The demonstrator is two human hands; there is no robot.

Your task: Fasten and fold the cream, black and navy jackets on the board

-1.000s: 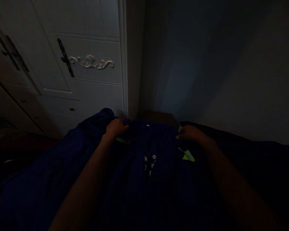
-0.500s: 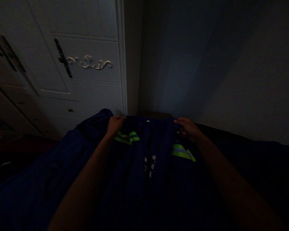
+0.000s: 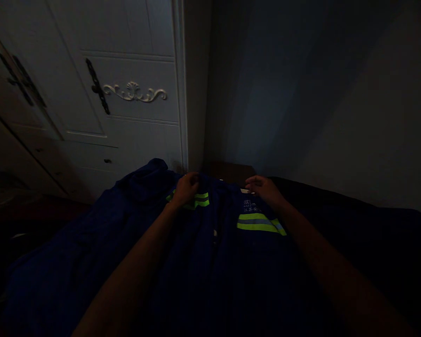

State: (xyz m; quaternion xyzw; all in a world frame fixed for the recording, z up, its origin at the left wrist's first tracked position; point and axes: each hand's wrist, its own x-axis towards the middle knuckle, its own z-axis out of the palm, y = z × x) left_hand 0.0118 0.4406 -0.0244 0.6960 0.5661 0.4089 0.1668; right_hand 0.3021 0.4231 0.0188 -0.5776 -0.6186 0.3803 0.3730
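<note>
A dark blue work jacket with yellow-green reflective strips lies spread out in front of me, its collar end away from me. My left hand is closed on the cloth at the left of the collar, above the left reflective strip. At the right of the collar, my right hand has its thumb and forefinger slightly apart, close to the cloth above the right reflective strip. Small pale lettering shows on the chest beneath it. The dim light hides the exact fingertip contact.
A white wardrobe with dark handles and a carved scroll stands at the far left. Beyond the jacket is a plain wall, with a brown box-like thing at its foot. More dark blue cloth lies to the left.
My left hand has moved slightly right. My right hand has shifted a little left and its fingers have loosened. The collar lies lower, the front edges are closer together, and the chest lettering now shows.
</note>
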